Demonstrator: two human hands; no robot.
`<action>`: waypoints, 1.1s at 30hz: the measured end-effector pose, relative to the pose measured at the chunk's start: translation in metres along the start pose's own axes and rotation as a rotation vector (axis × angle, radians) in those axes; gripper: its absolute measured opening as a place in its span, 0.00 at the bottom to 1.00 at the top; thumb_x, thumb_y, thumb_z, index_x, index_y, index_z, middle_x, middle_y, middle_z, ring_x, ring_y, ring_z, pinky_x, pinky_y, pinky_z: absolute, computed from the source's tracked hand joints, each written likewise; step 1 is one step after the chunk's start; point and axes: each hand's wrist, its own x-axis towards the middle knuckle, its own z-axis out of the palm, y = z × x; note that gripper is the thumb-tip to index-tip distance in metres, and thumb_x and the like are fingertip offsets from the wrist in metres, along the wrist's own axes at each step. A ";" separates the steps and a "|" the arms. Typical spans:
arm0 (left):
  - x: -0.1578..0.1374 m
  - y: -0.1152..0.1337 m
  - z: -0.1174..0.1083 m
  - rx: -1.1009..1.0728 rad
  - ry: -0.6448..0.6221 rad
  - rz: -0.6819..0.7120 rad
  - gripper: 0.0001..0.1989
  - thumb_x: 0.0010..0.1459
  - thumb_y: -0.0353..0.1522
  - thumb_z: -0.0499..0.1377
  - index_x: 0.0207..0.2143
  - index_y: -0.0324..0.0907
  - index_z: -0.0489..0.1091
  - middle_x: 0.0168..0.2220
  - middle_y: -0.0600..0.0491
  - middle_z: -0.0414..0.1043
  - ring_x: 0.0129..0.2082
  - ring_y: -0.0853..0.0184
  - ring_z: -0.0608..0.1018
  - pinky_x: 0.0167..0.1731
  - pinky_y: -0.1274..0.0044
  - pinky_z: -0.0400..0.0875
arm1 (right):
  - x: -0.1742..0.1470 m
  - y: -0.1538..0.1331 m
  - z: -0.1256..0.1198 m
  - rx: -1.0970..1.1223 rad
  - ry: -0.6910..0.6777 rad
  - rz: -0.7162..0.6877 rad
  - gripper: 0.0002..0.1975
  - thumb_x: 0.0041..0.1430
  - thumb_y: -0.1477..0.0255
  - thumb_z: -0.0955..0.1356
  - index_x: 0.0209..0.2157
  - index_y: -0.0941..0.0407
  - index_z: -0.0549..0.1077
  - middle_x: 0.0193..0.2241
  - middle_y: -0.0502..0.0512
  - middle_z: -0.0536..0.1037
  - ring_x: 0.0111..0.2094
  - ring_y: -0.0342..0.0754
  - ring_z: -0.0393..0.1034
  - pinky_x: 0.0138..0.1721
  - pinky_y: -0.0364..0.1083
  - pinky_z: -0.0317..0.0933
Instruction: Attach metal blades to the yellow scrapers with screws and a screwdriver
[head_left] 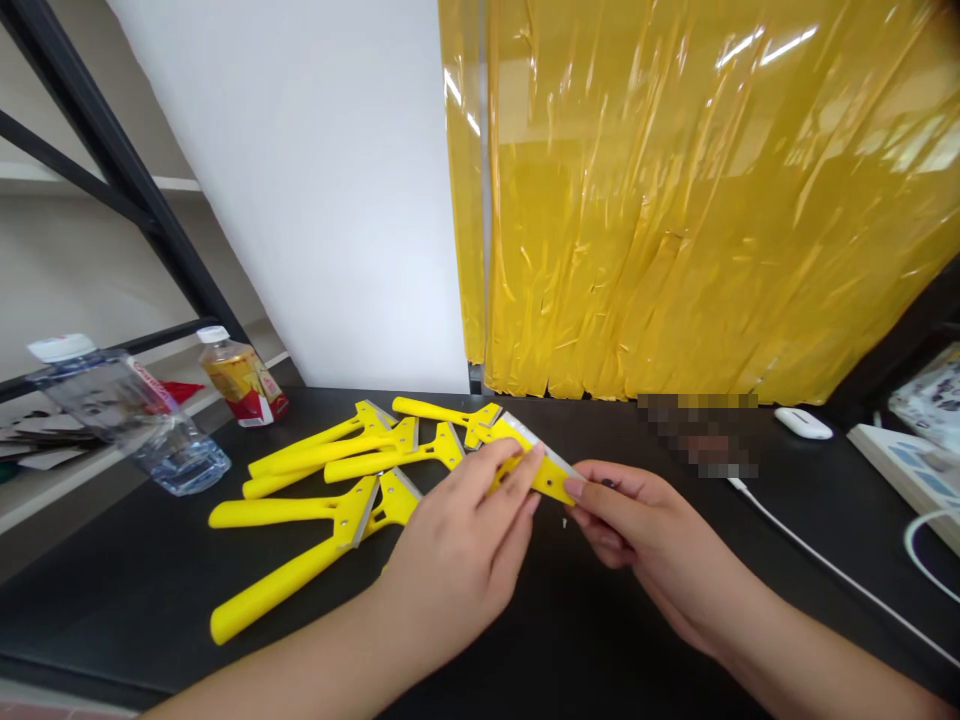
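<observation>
Over the black worktop (570, 620), near its middle, both hands meet on one yellow scraper head (541, 462). The left hand (457, 560) has its grip closed on the head, fingers laid along its upper edge, where a thin metal blade shows. The right hand (645, 535) pinches the head's right end between thumb and fingertips; a small dark piece sits at that pinch, too small to tell what it is. Just left of the hands lies a loose pile of yellow scrapers (337, 480), handles pointing left. Farther left lie a clear water bottle (127, 415) and a small amber bottle (240, 378). To the right run a white cable (825, 570) and a white earbud case (802, 423).
</observation>
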 end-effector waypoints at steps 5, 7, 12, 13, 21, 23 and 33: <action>0.007 -0.001 0.001 -0.643 0.136 -0.544 0.42 0.65 0.40 0.64 0.74 0.59 0.46 0.62 0.46 0.63 0.46 0.64 0.78 0.39 0.71 0.80 | 0.002 -0.001 -0.005 -0.001 -0.006 -0.049 0.20 0.61 0.56 0.75 0.27 0.56 0.70 0.22 0.45 0.58 0.25 0.41 0.44 0.25 0.46 0.37; 0.011 0.000 0.000 -0.904 0.095 -0.677 0.45 0.62 0.42 0.67 0.73 0.55 0.46 0.54 0.47 0.69 0.36 0.67 0.77 0.27 0.76 0.77 | 0.003 -0.001 -0.007 -0.023 -0.010 -0.070 0.19 0.62 0.56 0.74 0.28 0.56 0.72 0.22 0.45 0.58 0.25 0.40 0.45 0.25 0.46 0.38; 0.013 0.004 -0.002 -1.184 -0.121 -0.740 0.18 0.63 0.45 0.66 0.43 0.39 0.73 0.23 0.58 0.66 0.19 0.75 0.67 0.21 0.81 0.62 | 0.003 -0.001 -0.009 -0.100 -0.078 -0.091 0.20 0.65 0.55 0.72 0.29 0.56 0.73 0.23 0.45 0.57 0.25 0.41 0.45 0.26 0.46 0.39; 0.012 0.005 -0.001 -1.193 -0.117 -0.735 0.18 0.62 0.45 0.67 0.36 0.38 0.72 0.22 0.59 0.65 0.19 0.76 0.65 0.20 0.81 0.60 | 0.003 0.000 -0.009 -0.111 -0.092 -0.093 0.20 0.66 0.54 0.71 0.30 0.56 0.73 0.23 0.44 0.57 0.25 0.41 0.45 0.26 0.46 0.39; 0.009 0.008 0.001 -1.187 -0.044 -0.699 0.18 0.60 0.44 0.68 0.29 0.39 0.71 0.21 0.58 0.64 0.19 0.75 0.65 0.21 0.80 0.59 | 0.003 -0.002 -0.011 -0.387 -0.026 -0.178 0.24 0.67 0.49 0.68 0.27 0.55 0.69 0.24 0.47 0.60 0.27 0.43 0.49 0.28 0.46 0.44; 0.009 0.007 0.000 -1.194 -0.067 -0.697 0.18 0.61 0.44 0.67 0.30 0.40 0.71 0.22 0.58 0.65 0.19 0.75 0.65 0.21 0.79 0.59 | 0.002 -0.003 -0.011 -0.476 0.000 -0.234 0.25 0.67 0.49 0.67 0.26 0.54 0.68 0.23 0.48 0.61 0.27 0.44 0.51 0.28 0.46 0.46; 0.012 0.002 -0.003 -1.188 -0.147 -0.653 0.18 0.65 0.44 0.64 0.29 0.40 0.68 0.20 0.59 0.64 0.18 0.76 0.64 0.21 0.80 0.57 | -0.001 -0.005 -0.012 -0.664 -0.025 -0.332 0.22 0.72 0.52 0.63 0.29 0.52 0.68 0.25 0.48 0.64 0.27 0.45 0.56 0.29 0.45 0.50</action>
